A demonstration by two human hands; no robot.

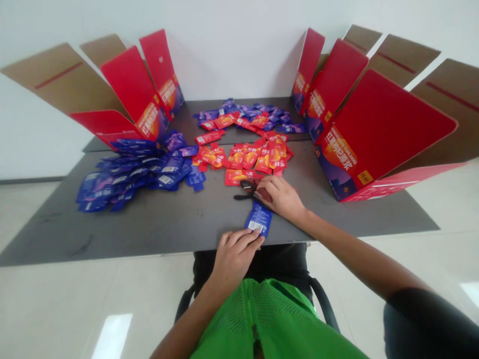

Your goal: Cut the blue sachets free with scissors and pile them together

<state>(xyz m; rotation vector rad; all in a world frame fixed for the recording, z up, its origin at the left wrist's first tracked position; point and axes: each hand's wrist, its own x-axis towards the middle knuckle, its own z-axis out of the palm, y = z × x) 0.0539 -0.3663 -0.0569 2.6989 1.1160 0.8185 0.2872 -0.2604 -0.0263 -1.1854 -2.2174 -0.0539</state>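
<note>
My left hand [235, 257] rests at the table's near edge, its fingers pinching the lower end of a blue sachet [259, 219]. Just above it, my right hand [280, 197] closes on a pair of black-handled scissors [245, 191], which lie partly hidden under the fingers. The scissors point left, close to a pile of red sachets [247, 157]. A larger heap of blue sachets [134, 172] lies to the left, and more blue ones [247, 112] lie at the far side of the table.
Open red-and-brown cardboard display boxes [377, 129] stand along the right of the dark grey table [123, 234], with similar boxes [127, 89] at the left. A white wall rises behind. A black chair and my green mesh vest lie below the near edge.
</note>
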